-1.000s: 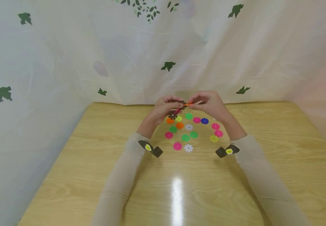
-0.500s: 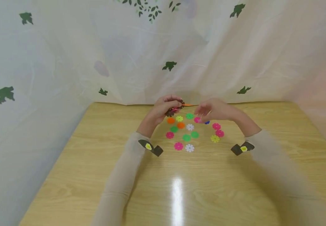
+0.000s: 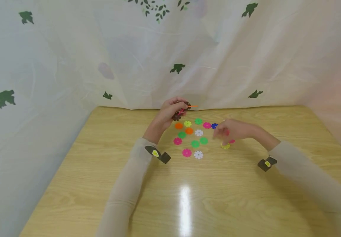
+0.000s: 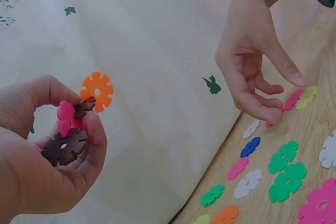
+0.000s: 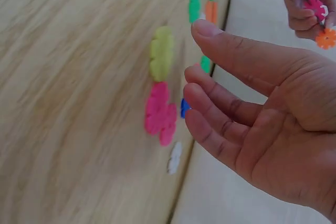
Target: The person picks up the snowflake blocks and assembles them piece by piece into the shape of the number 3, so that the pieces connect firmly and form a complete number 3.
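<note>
My left hand (image 3: 170, 112) pinches a joined chain of notched plastic discs above the table's far edge. In the left wrist view the chain has a dark brown disc (image 4: 65, 146), a pink disc (image 4: 66, 118), a second brown disc (image 4: 85, 107) seen edge-on, and an orange disc (image 4: 97, 91) sticking out at the end. My right hand (image 3: 233, 129) hovers over the right side of the loose discs, fingers loosely bent, holding nothing. Below it lie a yellow disc (image 5: 161, 53) and two overlapping pink discs (image 5: 159, 109), apart from the fingers.
Several loose discs lie flat on the wooden table (image 3: 114, 184), among them a white disc (image 3: 198, 154), a blue disc (image 3: 214, 126) and a green disc (image 3: 195, 144). A pale curtain (image 3: 140, 65) hangs right behind the table's far edge.
My right hand has let go of the orange disc and moved right and nearer, over the pink and yellow discs. The left hand still holds the chain, now slightly higher.
</note>
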Available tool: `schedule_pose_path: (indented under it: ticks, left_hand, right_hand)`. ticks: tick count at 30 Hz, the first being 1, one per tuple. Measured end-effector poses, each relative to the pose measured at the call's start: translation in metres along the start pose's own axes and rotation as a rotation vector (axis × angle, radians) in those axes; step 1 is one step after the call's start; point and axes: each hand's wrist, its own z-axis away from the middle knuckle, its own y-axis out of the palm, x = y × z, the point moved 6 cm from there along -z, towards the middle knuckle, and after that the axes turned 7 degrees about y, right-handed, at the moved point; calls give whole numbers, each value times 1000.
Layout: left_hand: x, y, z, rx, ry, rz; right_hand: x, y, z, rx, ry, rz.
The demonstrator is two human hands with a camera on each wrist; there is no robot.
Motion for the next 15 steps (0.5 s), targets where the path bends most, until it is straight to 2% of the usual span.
schedule_pose_path:
  ticks: [6, 10, 15]
  left_hand:
    - [2, 1, 0, 6, -21, -20]
    - [3, 0, 1, 2, -39, -30]
    - [3, 0, 0, -1, -32, -24]
  right_hand:
    - [-13, 6, 7, -13, 30, -23]
    - [-17, 7, 9, -54, -1, -11]
    - [-24, 9, 10, -84, -43, -23]
